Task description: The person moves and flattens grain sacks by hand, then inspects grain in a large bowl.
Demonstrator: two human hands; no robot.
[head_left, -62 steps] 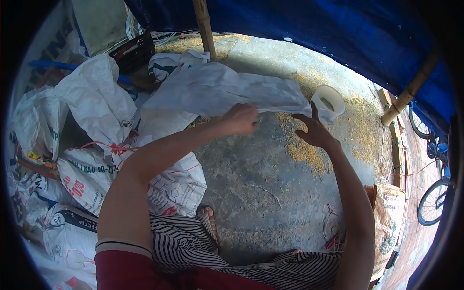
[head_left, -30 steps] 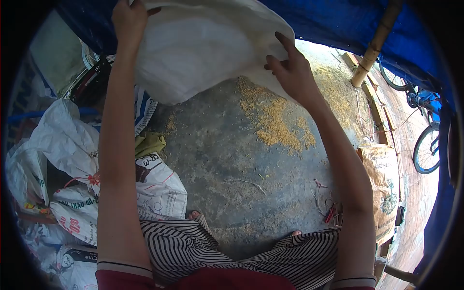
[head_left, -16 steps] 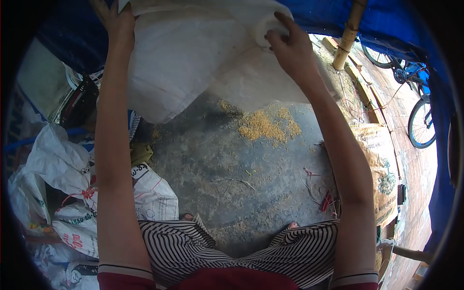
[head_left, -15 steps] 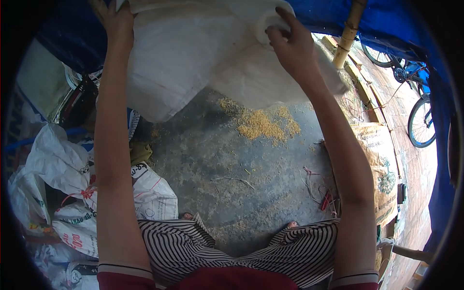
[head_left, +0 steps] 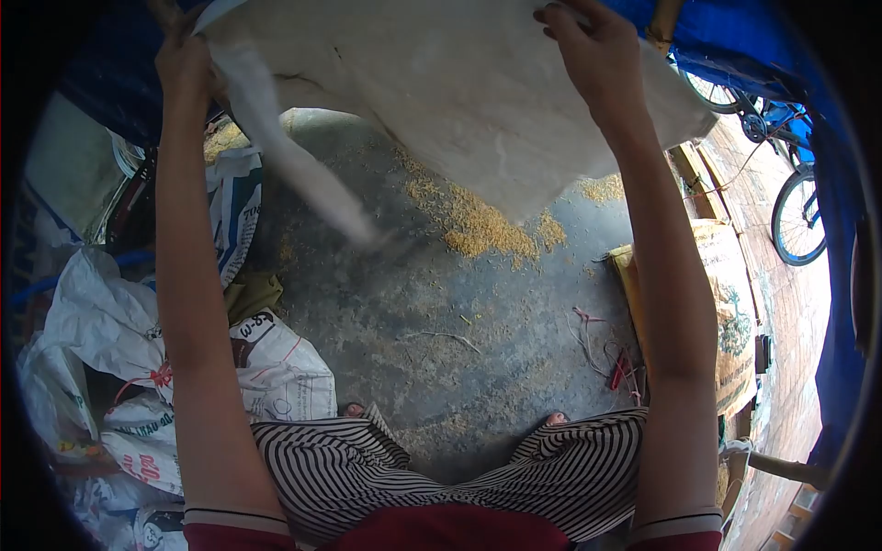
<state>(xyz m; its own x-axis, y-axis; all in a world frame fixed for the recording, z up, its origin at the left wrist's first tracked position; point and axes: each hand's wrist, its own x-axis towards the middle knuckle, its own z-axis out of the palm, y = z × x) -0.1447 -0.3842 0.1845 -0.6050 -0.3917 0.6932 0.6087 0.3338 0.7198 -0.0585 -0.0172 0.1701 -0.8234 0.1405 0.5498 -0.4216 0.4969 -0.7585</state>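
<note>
A large off-white sheet (head_left: 441, 83), like cloth or woven sacking, hangs stretched between my raised hands at the top of the view. My left hand (head_left: 188, 66) is closed on its upper left corner, and a narrow flap blurred by motion dangles below. My right hand (head_left: 599, 50) is closed at the sheet's upper right edge, the fingers bent over it and partly cut off by the frame. Beneath the sheet, a scattered patch of yellow grain (head_left: 487, 230) lies on the grey floor (head_left: 367, 294), partly hidden by it.
Printed white sacks (head_left: 289, 376) are heaped at the left. To the right is a yellowish printed sack (head_left: 726, 312), with a red-handled item (head_left: 620, 369) and string near it. A bicycle (head_left: 799, 220) stands outside beyond the blue tarp (head_left: 735, 55). My feet are on the floor.
The sheet has swung and spread to the right, and its left part has folded into a narrow flap. My hands have moved farther apart, uncovering more floor and sacks at the left.
</note>
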